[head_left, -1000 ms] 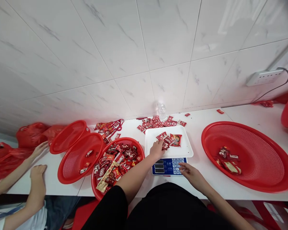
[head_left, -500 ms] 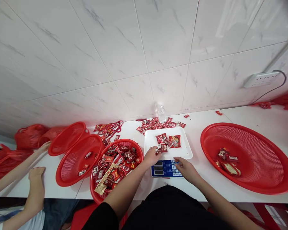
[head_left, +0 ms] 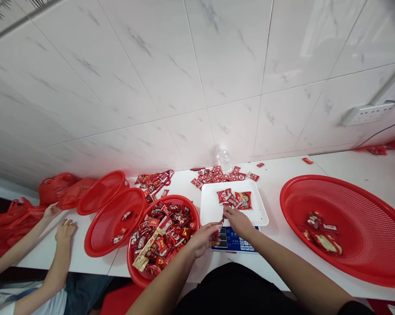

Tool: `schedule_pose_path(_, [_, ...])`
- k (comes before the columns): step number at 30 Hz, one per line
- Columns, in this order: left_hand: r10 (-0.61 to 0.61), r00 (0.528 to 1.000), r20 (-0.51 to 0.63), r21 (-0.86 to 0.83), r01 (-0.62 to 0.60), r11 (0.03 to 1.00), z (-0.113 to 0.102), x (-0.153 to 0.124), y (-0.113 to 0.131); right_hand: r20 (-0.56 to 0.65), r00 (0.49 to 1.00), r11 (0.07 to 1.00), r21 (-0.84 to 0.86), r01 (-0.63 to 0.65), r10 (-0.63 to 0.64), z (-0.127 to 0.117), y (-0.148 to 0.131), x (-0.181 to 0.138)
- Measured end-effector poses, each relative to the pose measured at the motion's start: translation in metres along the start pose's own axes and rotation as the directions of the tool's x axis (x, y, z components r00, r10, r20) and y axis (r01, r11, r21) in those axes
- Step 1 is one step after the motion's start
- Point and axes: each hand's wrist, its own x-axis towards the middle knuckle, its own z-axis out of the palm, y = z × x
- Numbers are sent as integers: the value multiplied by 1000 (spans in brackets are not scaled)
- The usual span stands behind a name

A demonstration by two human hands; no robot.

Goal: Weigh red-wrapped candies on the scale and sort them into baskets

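My left hand [head_left: 204,237] is curled just in front of the white scale tray [head_left: 212,210] and pinches a small red candy packet [head_left: 220,225] at its fingertips. My right hand [head_left: 239,220] reaches onto the tray's front edge, its fingers closed down on a small red packet [head_left: 225,211]. A few more red packets [head_left: 235,198] lie further back on the tray. Below the hands shows the scale's blue keypad [head_left: 234,241]. A red basket full of candy packets [head_left: 161,232] stands right beside my left forearm.
A large red basket [head_left: 364,205] with a few packets is at the right. Two nearly bare red baskets [head_left: 108,227] stand at the left. Loose packets [head_left: 217,176] and a clear bottle [head_left: 223,155] sit by the wall. Another person's hands [head_left: 63,230] rest at far left near red bags [head_left: 57,188].
My left hand has pulled back off the tray toward me with a small packet. My right hand has moved from the keypad up onto the tray. The other person's hands have shifted.
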Motion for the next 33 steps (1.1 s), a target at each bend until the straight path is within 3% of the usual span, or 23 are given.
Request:
schedule_pose_path(3, [-24,1000,2,-234,24,972,0,-3,-5,-5,1000,1000,-17,6,-6,4,4,0])
schedule_pose_path(10, [-36,994,-106,-364,-5,931,9,4,-6,-22,1000,999,-45,4,-5,8,18,0])
schedule_pose_path(16, [-74,990,-118,-402,20,915,12,8,-3,-74,997,999,-54,6,-10,7,11,4])
schedule_pose_path(23, [-15,997,-79,-420,-19,908,12,4,0,-57,994,988,-126,84,-92,14,4,12])
schedule_pose_path(33, [-73,991,-111,-480,11,877,10,3,2,-100,990,995,-1,95,-95,17,9,9])
